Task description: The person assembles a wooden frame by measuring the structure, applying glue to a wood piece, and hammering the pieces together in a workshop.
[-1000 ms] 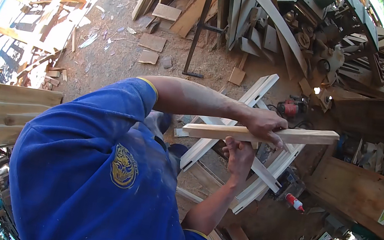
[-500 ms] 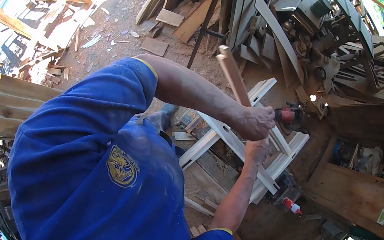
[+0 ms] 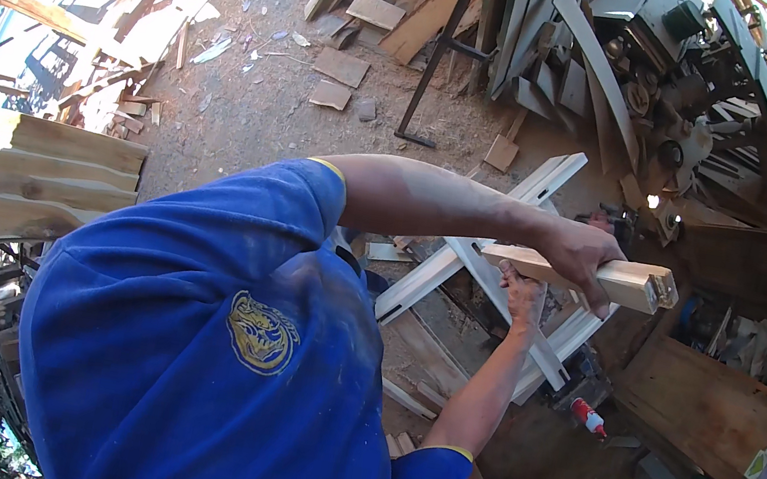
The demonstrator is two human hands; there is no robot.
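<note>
A pale wooden bar [image 3: 637,286] lies level across both hands, its squared end turned to the right. My left hand [image 3: 585,258] reaches over the bar and is closed around it near that end. My right hand [image 3: 525,299] comes from below, its curled fingers against the bar nearer the other end. Beneath them lies a frame of pale slotted wood pieces [image 3: 424,280], crossing one another; the hands and bar cover part of it. A red and black power tool [image 3: 612,223] sits just beyond my left hand, partly hidden by it.
A red bottle with a white label [image 3: 588,416] stands right of the frame. A wooden cabinet [image 3: 702,394] with an open shelf is at the right. Stacked boards [image 3: 528,41] and scrap pile up at the back. A metal stand [image 3: 441,56] rises from the dusty floor [image 3: 254,106].
The bar has swung from a steep upward slant to lying level, its end now to the right. My left hand has moved right along with it. The view has shifted slightly.
</note>
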